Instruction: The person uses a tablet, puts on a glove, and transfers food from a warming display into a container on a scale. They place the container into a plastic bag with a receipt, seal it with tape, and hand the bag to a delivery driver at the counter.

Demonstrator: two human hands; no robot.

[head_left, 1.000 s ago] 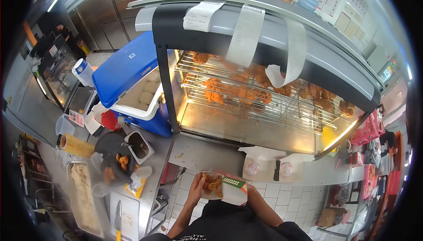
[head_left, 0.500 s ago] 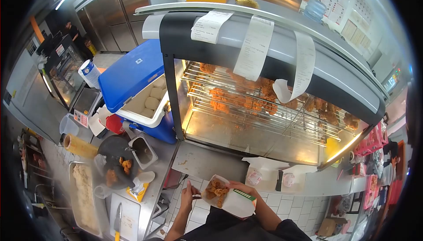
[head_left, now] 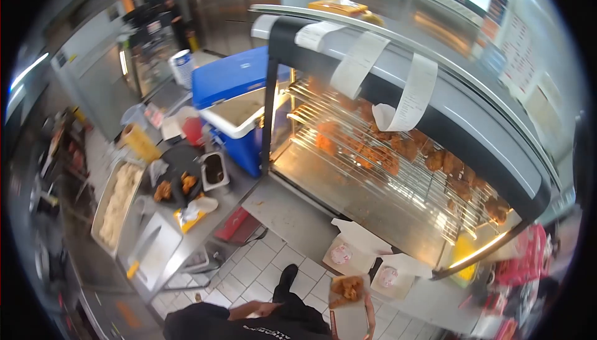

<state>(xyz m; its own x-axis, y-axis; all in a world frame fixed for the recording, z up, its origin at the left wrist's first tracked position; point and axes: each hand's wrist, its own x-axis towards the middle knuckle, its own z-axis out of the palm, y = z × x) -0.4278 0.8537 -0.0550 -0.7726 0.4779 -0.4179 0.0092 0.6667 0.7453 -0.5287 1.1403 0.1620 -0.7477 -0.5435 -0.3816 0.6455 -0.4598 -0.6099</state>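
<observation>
At the bottom of the view, my right hand (head_left: 370,317) grips the side of an open paper takeaway box (head_left: 350,324). Pieces of fried chicken (head_left: 348,289) lie in the box, with its lid folded back towards me. My left hand (head_left: 267,309) is in front of my dark shirt, apart from the box; its fingers are small and smeared, so their state is unclear. Closest to the held box are two open white boxes (head_left: 341,254) (head_left: 390,278) on the metal counter, each with a round pink-and-white tub inside.
A lit warming cabinet (head_left: 367,153) holds fried chicken on wire racks; paper receipts (head_left: 415,94) hang from its top. To its left stands a blue cooler (head_left: 233,79). On the left counter are a black pan (head_left: 180,166), a tray of flour (head_left: 118,206) and a white board (head_left: 155,246) with a yellow-handled knife.
My view has swung, shifting the cabinet and counter. The box with chicken, in my right hand, is now lower and further right. My left hand has dropped away from the box to my body.
</observation>
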